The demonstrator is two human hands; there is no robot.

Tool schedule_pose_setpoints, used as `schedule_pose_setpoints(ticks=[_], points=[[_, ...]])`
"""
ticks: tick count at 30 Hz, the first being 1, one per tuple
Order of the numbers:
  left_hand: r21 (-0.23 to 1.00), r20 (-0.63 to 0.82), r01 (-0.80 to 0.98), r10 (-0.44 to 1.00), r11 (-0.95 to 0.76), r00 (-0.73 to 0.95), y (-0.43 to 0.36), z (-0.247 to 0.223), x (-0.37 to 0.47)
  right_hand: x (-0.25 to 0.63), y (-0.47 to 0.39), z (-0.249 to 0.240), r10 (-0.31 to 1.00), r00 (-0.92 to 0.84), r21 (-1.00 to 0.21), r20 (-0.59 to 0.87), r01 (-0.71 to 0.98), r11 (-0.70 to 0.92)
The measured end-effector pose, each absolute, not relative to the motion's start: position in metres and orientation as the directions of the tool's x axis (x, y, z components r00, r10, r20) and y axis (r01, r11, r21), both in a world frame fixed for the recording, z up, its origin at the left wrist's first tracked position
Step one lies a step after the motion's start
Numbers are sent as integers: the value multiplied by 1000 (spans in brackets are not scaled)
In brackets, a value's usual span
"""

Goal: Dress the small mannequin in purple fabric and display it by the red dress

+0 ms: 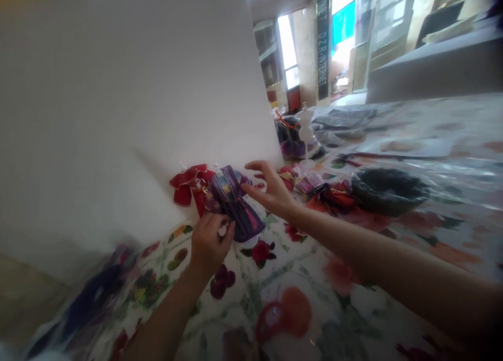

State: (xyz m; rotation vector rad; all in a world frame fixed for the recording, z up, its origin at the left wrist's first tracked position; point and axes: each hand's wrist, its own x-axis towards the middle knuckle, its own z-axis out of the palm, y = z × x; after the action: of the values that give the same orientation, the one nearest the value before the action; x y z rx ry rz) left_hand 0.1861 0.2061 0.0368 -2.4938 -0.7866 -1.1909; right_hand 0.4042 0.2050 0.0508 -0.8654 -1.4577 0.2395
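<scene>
A small purple doll-sized robe [238, 214] with a patterned, bead-edged front hangs on a little stand, whose white tip shows at the neck. My left hand [210, 243] is at the robe's lower left, by its sleeve. Its fingers are curled toward the thumb, and a small pale spot shows between them. What they hold, if anything, I cannot make out. On the other side my right hand [273, 190] has its fingers apart, with the thumb side close to or touching the right sleeve. A small red garment [186, 183] with light trim stands just behind, partly covered by the robe.
A white panel [137, 88] rises behind the garments. Toward the right are a small white mannequin [305, 128], a dark bowl-like item [389, 188] under clear plastic, and folded red-orange cloth [334, 196]. A fruit-and-flower tablecloth [243, 303] covers the table.
</scene>
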Motion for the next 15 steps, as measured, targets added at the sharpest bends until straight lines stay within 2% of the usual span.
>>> schedule_pose_setpoints(ticks=[3, 5, 10, 15], points=[[175, 757, 600, 496, -781, 425, 207, 29, 189, 406, 206, 64, 670, 57, -645, 741, 339, 685], [224, 786, 583, 499, -781, 366, 207, 31, 190, 406, 206, 67, 685, 16, -652, 728, 324, 685], [32, 841, 565, 328, -825, 430, 209, 46, 195, 403, 208, 60, 691, -11, -664, 723, 268, 698], [-81, 823, 630, 304, -773, 479, 216, 50, 200, 403, 217, 68, 709, -122, -665, 694, 268, 697]])
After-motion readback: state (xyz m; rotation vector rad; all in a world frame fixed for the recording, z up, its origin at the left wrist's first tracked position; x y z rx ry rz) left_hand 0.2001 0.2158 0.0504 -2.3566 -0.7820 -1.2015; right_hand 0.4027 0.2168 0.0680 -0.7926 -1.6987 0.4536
